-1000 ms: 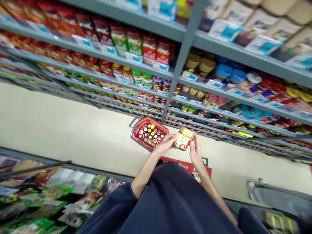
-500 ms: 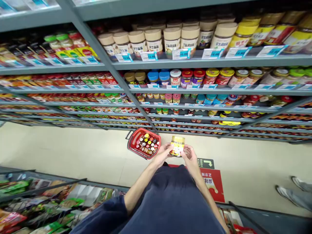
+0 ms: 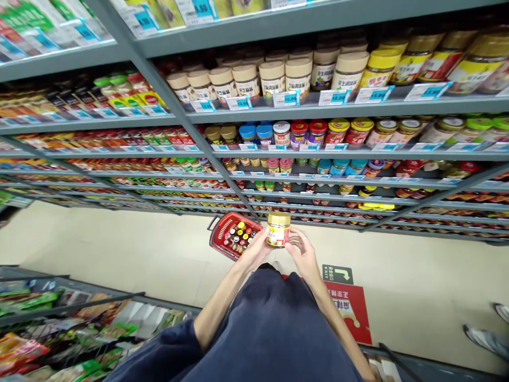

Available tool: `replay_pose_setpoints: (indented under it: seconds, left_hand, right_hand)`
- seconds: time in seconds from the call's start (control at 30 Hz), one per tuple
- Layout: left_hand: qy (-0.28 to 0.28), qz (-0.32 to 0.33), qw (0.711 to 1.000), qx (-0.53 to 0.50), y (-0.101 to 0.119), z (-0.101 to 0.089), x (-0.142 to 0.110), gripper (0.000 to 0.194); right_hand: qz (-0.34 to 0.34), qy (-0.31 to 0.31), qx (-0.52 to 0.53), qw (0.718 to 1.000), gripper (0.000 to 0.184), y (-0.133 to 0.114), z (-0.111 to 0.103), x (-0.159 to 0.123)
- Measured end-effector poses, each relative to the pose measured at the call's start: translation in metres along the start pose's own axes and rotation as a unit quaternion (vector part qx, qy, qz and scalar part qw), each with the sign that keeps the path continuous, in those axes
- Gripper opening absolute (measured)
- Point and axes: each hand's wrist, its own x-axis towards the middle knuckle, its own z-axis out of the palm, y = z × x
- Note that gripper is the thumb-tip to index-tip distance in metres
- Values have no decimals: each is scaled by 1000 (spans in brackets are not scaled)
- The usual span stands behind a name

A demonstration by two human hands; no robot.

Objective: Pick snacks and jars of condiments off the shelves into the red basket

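Note:
Between my two hands, in front of my body, is an upright jar with a gold lid and a yellow, white and red label. My left hand wraps the jar's left side. On its right side, the fingers of my right hand press against the lower part of the glass. A red shopping basket stands on the floor just left of my hands, holding several small jars and bottles with coloured caps. My left hand covers part of the basket's right edge.
Tall grey shelves full of jars run across the front. A lower display of packaged goods is behind me at left. A red floor sign and an exit marker lie at right, near another person's shoes.
The jar has moved up and slightly left in my hands, and more of its red label now shows. The other person's feet have shifted toward the right edge.

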Motion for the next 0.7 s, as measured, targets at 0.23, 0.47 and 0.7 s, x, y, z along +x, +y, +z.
replay_pose_setpoints:
  seconds: [0.23, 0.47, 0.7]
  left_hand:
    - [31, -26, 999, -14, 19, -44, 1, 65]
    - [-32, -86, 988, -123, 28, -64, 12, 71]
    - [-102, -62, 991, -61, 19, -65, 16, 51]
  right_hand:
    - [-41, -15, -41, 998, 41, -8, 42, 14]
    - [33, 35, 0, 999, 53, -9, 63, 11]
    - [88, 113, -3, 990, 55, 0, 73, 4]
